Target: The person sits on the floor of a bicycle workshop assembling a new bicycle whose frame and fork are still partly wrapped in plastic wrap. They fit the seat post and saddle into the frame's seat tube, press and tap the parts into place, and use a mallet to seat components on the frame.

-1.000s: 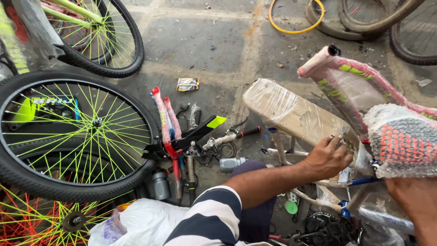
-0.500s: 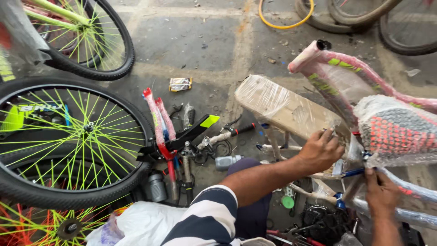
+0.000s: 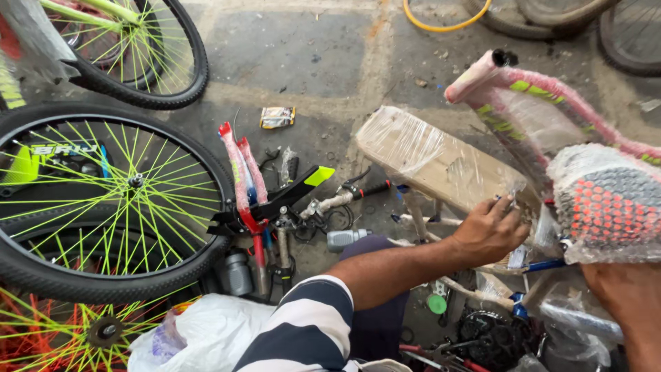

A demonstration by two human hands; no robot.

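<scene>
Left hand point(image 3: 490, 231) is reaching across from the striped sleeve point(image 3: 303, 337) and resting on the near end of the wrapped box point(image 3: 441, 162). Its fingers point(image 3: 509, 207) are curling loosely, half closed, pinching at the plastic film on the box's corner; whether they are also gripping a small tool there cannot be told.

Right hand point(image 3: 630, 296) is showing only in part at the lower right edge, just below the padded saddle point(image 3: 606, 207). Its fingers are out of view, so how far it is opened or clenched cannot be told.

The box is lying tilted on the bike frame, left of the saddle and below the pink-wrapped frame tube point(image 3: 551, 89). Left of the box, loose parts are lying on the floor: a black and green fender point(image 3: 289, 196), a red fork point(image 3: 241, 179), a small grey bottle point(image 3: 344, 238). Farther left of the box, a wheel point(image 3: 103, 200) with green spokes is lying flat. A white bag point(image 3: 200, 334) is sitting below the wheel.
</scene>
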